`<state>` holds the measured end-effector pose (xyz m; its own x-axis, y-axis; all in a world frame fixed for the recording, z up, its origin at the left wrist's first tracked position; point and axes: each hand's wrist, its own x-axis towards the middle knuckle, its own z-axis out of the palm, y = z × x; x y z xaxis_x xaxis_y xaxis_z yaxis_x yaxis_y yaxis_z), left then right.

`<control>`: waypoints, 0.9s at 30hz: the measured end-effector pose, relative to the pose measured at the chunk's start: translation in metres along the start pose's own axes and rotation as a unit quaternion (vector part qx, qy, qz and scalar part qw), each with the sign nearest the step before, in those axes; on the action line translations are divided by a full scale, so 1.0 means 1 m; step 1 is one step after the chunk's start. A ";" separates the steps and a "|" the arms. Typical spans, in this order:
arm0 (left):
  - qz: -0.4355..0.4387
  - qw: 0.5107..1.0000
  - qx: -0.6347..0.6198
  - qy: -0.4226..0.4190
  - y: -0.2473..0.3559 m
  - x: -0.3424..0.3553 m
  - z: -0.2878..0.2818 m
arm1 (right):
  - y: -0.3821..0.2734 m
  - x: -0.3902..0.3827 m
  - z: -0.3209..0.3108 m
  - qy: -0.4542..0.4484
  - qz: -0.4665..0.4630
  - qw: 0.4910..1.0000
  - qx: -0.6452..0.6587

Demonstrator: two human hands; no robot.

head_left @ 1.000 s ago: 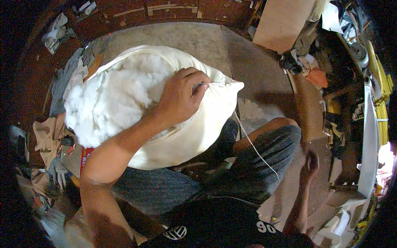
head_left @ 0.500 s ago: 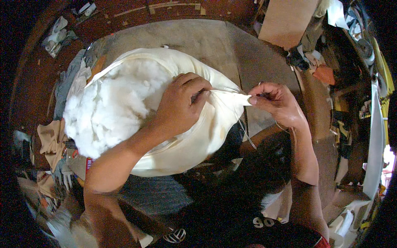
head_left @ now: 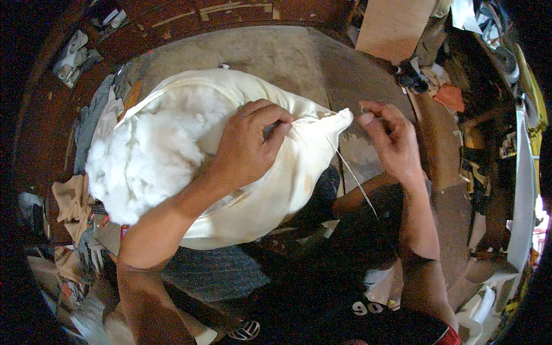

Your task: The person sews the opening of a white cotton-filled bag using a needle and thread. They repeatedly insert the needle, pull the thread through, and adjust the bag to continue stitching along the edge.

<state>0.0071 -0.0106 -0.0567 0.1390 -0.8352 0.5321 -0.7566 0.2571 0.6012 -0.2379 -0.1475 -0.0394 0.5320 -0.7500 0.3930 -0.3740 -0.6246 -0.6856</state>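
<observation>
A cream fabric cover (head_left: 276, 190) lies across my lap, its wide opening showing fluffy white stuffing (head_left: 155, 149). My left hand (head_left: 253, 141) pinches the cover's edge between thumb and forefinger, to the right of the stuffing. The gathered fabric runs from there to a narrow, upturned tip on the right. Just beyond that tip and apart from it is my right hand (head_left: 394, 138), its thumb and forefinger drawn together. Whatever is between these fingertips is too small to make out. A pale thread (head_left: 357, 183) trails from the fabric near the tip, down to the right.
A worn brown board-like surface (head_left: 270, 49) spreads behind the cover. Cloth scraps (head_left: 72, 201) lie at the left, with grey cloth (head_left: 92, 123) farther back. A tan panel (head_left: 394, 29) stands at the far right, near an orange scrap (head_left: 449, 98).
My right hand has let go of the fabric tip and moved a little to the right. The tip now points upward, and the thread hangs straighter. My left hand keeps its pinch.
</observation>
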 end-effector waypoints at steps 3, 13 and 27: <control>0.006 1.000 0.000 0.002 0.001 -0.001 0.001 | -0.008 -0.002 -0.014 -0.005 0.007 0.996 -0.084; 0.038 0.999 0.017 0.007 0.004 -0.004 -0.002 | -0.043 0.015 -0.029 -0.186 0.115 0.918 0.329; 0.034 0.999 0.030 -0.010 0.009 -0.008 -0.002 | -0.040 0.011 -0.002 -0.154 0.135 0.871 0.447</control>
<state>0.0004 -0.0010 -0.0546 0.0744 -0.8265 0.5579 -0.8006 0.2841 0.5275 -0.2186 -0.1314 -0.0058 0.7460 -0.6636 0.0552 0.1514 0.0884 -0.9845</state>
